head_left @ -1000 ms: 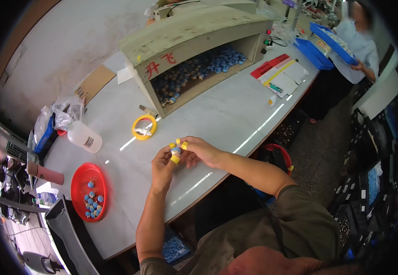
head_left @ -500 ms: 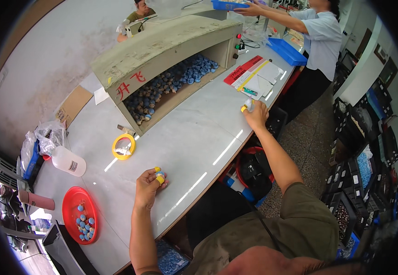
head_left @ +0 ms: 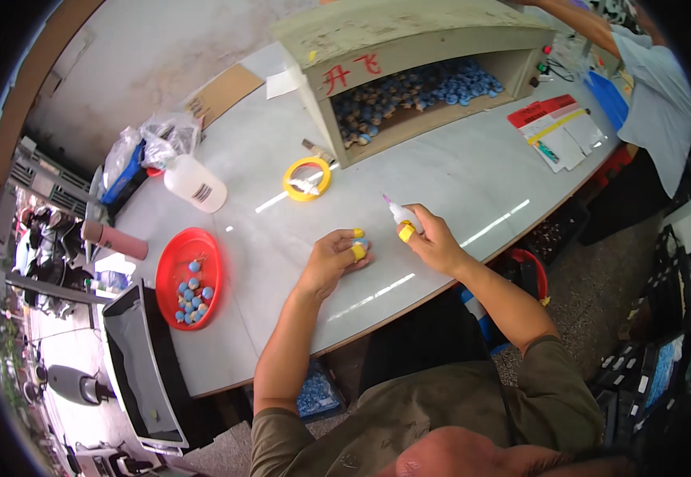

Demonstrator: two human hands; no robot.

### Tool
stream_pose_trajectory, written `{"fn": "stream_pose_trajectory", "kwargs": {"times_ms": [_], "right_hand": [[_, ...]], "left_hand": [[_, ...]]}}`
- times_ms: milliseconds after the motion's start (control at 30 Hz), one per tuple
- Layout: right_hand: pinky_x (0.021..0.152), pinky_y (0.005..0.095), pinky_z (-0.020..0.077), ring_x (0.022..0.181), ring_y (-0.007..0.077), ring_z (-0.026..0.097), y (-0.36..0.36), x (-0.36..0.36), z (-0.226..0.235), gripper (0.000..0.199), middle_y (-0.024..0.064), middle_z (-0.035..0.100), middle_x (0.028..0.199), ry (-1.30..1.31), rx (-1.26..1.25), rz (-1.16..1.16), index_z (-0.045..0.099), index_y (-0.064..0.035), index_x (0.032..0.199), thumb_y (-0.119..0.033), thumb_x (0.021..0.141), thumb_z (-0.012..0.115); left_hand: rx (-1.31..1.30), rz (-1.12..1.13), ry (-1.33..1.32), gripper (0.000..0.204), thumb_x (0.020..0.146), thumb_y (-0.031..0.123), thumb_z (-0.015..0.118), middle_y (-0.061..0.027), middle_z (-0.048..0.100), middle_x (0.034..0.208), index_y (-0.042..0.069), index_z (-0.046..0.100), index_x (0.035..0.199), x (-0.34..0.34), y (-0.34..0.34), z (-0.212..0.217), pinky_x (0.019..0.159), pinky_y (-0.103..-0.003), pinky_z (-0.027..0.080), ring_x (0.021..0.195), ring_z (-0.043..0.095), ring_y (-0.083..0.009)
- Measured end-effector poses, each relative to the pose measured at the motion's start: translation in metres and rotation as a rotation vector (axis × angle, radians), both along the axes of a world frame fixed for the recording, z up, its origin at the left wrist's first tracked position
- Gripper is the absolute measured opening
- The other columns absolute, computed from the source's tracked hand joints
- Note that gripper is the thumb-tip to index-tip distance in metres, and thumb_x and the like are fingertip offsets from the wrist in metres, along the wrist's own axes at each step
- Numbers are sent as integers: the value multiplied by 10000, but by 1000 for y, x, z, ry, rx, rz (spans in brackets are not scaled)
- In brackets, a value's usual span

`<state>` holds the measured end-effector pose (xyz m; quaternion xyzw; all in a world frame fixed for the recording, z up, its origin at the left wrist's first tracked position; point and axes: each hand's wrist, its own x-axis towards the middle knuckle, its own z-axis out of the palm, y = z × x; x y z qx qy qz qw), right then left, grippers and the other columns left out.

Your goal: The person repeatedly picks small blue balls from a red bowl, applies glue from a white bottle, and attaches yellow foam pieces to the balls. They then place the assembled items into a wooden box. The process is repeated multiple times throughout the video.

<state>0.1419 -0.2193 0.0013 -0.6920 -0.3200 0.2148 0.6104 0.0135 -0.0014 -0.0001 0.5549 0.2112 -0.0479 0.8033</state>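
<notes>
My left hand (head_left: 331, 262), with yellow tape on thumb and a fingertip, pinches a small round blue piece (head_left: 362, 242) just above the grey table. Most of that piece is hidden by the fingers. To its right, my right hand (head_left: 441, 245) is closed around a small white squeeze bottle (head_left: 404, 214) with a thin purple nozzle. The nozzle points up and to the left, apart from the blue piece. Yellow tape also wraps my right thumb. At the left, a red oval basin (head_left: 189, 245) holds several similar blue balls.
A beige box-like machine (head_left: 409, 49) stands at the back, full of blue pieces. Before it lies a yellow tape roll (head_left: 288, 176). A white bottle (head_left: 194, 184) and a pink tumbler (head_left: 115, 238) stand at left. A co-worker in a light shirt (head_left: 654, 107) is at far right.
My right hand has come from the table's right side toward my left hand, and the bottle's nozzle now shows. The view has turned left. My left hand keeps its pinch on the blue piece.
</notes>
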Motion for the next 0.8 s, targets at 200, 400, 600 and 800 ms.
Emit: {"fn": "stream_pose_trajectory", "kwargs": {"times_ms": [200,400,600,800], "right_hand": [[649,262,520,719,121,626,30,-22,-14,403,124,713,958,-222,100,-22,574,29,1296,-109,935,686],[646,276,523,715,165,649,20,-14,-19,378,134,734,972,-346,191,29,643,14,1219,-72,867,750],[623,307,525,666,212,653,21,-16,-25,286,142,733,915,-548,271,-26,666,11,1088,-119,859,778],[548,329,469,564,216,578,19,-16,-21,256,122,721,808,-662,255,11,674,-7,1047,-111,835,774]], "left_hand": [[-95,26,-7,417,970,11,651,-168,665,1182,-90,506,1348,-2,6,-1,898,-289,605,1028,717,-238],[-99,-28,1,422,935,-18,673,-156,688,1132,-112,527,1320,-3,1,4,891,-290,611,997,729,-222],[-35,-154,-16,403,916,-14,707,-179,695,1141,-118,561,1276,-1,6,-5,952,-306,602,1037,731,-231],[24,-169,16,420,900,-27,706,-168,707,1125,-115,567,1287,-2,6,1,931,-286,599,1026,732,-203]]}}
